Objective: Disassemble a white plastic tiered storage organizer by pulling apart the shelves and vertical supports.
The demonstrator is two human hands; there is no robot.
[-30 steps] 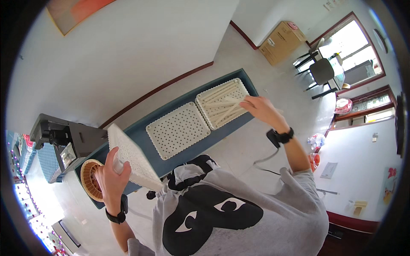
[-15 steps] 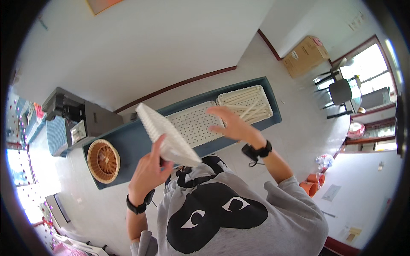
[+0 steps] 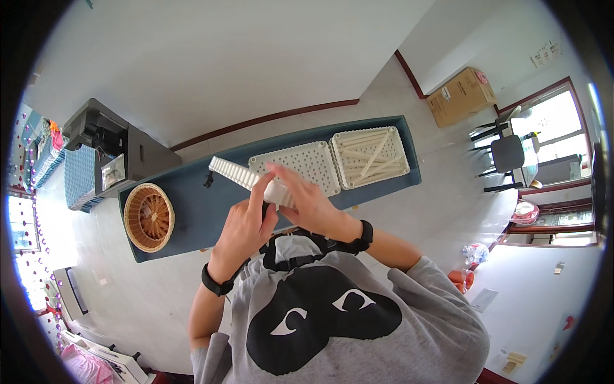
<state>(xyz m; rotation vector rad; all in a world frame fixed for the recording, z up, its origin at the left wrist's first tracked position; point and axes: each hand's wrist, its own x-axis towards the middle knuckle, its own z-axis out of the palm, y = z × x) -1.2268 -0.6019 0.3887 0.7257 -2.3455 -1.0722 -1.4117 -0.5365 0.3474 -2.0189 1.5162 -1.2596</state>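
In front of my chest a white plastic basket is tilted up almost edge-on. My left hand grips its near end from the left, thumb and fingers around it. On the other side my right hand presses against the same end, its fingers partly hiding the basket. Beyond my hands, a white perforated tray rests on the blue-grey table. Right beside it sits another white basket with several long, pale sticks in it.
At the table's left end stands a round wicker basket. A small black object is near the raised basket's far end. Left of the table is a dark grey cabinet; a cardboard box and chair stand at the right.
My right hand has come left and onto the basket. The basket has turned more edge-on and lies lower, and more of the perforated tray shows.
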